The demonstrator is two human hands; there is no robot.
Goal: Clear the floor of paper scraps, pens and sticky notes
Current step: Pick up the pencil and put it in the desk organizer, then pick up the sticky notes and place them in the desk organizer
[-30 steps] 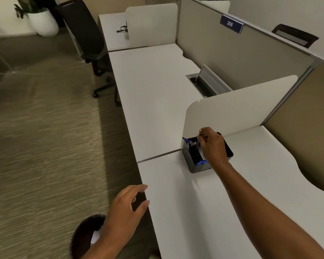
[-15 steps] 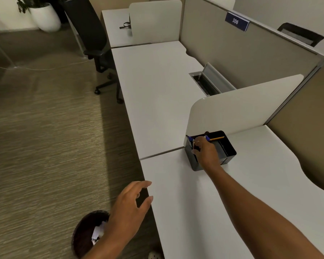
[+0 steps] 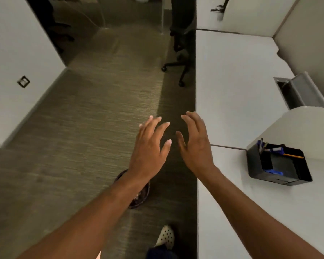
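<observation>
Pens [image 3: 273, 148], blue ones and an orange one, are seen lying in the black desk organizer [image 3: 278, 165], which is set on the white desk [image 3: 241, 90] at about 3 o'clock, close against the curved divider panel [image 3: 307, 128]. No scraps can be made out on the carpeted floor [image 3: 82, 128], where a wide open strip is left between the desk's straight edge and the white wall [image 3: 13, 62] at 9 o'clock. At 12 o'clock the strip is narrowed by an office chair [image 3: 181, 43]. Both hands are held out over the floor near the desk edge, the left hand [image 3: 148, 150] and right hand [image 3: 196, 146] empty with fingers spread. A dark waste bin [image 3: 140, 193] is partly hidden under the left forearm; its contents cannot be told clearly. A spotted shoe [image 3: 166, 237] is seen at 6 o'clock.
</observation>
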